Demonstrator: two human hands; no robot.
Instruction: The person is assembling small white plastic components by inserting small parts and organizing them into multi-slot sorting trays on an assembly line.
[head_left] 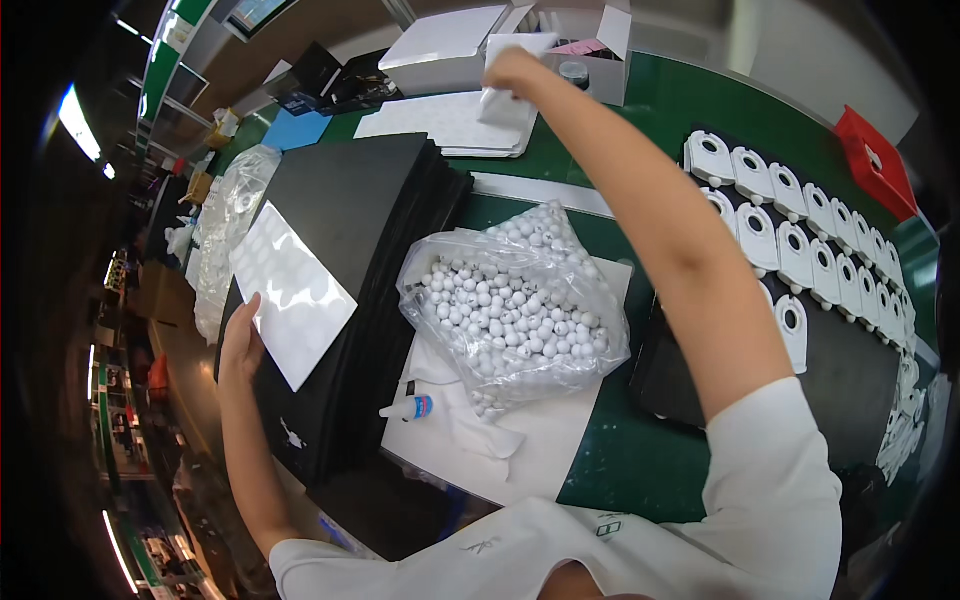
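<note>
So the left hand (242, 335) was pinched on the lower-left edge of a glossy white sheet (292, 295), which stuck out to its right over the black stack (350, 180); across the bench (680, 95), the right hand (512, 75) was curled above white sheets (400, 125), couldn't tell around what.

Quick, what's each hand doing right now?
Left hand: holding a glossy white sheet by its edge.
Right hand: looks closed on a white thing; can't tell what.
</note>
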